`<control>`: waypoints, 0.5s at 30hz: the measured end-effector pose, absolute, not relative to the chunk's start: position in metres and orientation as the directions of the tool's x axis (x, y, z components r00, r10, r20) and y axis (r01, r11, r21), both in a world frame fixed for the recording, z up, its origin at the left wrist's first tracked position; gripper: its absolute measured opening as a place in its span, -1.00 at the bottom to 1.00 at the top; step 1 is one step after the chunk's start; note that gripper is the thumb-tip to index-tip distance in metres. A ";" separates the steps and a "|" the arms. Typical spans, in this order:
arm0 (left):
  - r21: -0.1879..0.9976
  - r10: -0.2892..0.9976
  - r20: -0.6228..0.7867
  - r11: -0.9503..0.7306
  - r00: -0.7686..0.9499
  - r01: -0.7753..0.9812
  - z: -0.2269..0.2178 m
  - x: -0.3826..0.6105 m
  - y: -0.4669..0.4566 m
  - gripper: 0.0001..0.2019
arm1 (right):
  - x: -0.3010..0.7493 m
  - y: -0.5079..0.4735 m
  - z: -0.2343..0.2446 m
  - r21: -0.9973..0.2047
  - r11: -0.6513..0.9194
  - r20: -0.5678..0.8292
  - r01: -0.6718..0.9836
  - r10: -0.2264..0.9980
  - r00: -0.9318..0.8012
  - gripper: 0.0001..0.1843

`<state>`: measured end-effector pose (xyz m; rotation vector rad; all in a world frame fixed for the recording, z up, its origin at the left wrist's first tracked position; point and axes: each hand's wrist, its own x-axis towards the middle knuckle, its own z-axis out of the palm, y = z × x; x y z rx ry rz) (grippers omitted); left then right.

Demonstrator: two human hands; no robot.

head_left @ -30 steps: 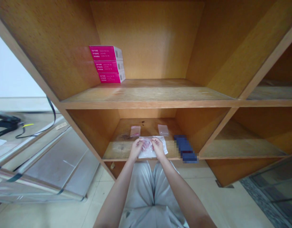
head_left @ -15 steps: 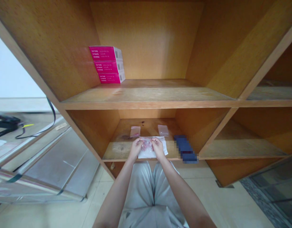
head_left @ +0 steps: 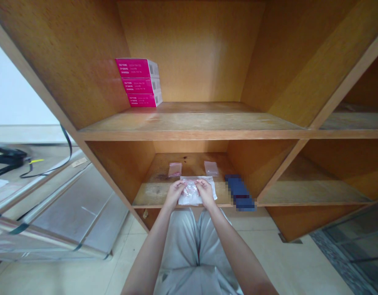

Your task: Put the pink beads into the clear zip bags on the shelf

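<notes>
My left hand [head_left: 175,192] and my right hand [head_left: 205,191] are both closed on a small clear plastic bag [head_left: 191,189] with pinkish contents, held between them at the front of the lower wooden shelf [head_left: 148,196]. Under the bag lies a white sheet or larger clear bag [head_left: 212,182]. Two more small bags, one pinkish [head_left: 175,169] and one clear [head_left: 211,168], lie further back on the same shelf. A dark blue blurred object [head_left: 239,192] rests to the right of my right hand.
Three pink boxes [head_left: 139,82] are stacked at the back left of the upper shelf [head_left: 191,123]. More wooden compartments open to the right. To the left are flat wrapped panels [head_left: 62,217] on the floor and a black cable [head_left: 10,157].
My hands have lifted the small bag slightly and pinch its top edge closer together. Little else has moved.
</notes>
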<state>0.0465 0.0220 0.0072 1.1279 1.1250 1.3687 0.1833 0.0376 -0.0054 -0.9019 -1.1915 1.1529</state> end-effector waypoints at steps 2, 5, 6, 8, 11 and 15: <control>0.990 0.995 0.065 -0.074 -0.078 -0.123 0.008 0.047 0.022 -0.79 | 0.183 0.037 -0.005 -0.959 0.208 0.216 -0.194 0.976 -0.018 -0.77; 0.987 0.991 0.084 -0.098 -0.109 -0.129 0.006 0.046 0.022 -0.82 | 0.183 0.037 -0.006 -0.957 0.201 0.210 -0.210 0.977 -0.022 -0.80; 0.985 0.990 0.091 -0.105 -0.112 -0.133 0.005 0.046 0.022 -0.83 | 0.182 0.038 -0.007 -0.956 0.199 0.207 -0.215 0.978 -0.018 -0.81; 0.984 0.989 0.096 -0.111 -0.110 -0.138 0.004 0.046 0.022 -0.84 | 0.182 0.039 -0.009 -0.956 0.199 0.206 -0.217 0.979 -0.006 -0.82; 0.983 0.989 0.082 -0.101 -0.124 -0.152 0.003 0.046 0.023 -0.84 | 0.181 0.040 -0.012 -0.952 0.211 0.217 -0.220 0.976 -0.003 -0.84; 0.981 0.989 0.067 -0.089 -0.133 -0.170 0.001 0.045 0.024 -0.84 | 0.181 0.040 -0.013 -0.950 0.205 0.213 -0.236 0.977 -0.008 -0.86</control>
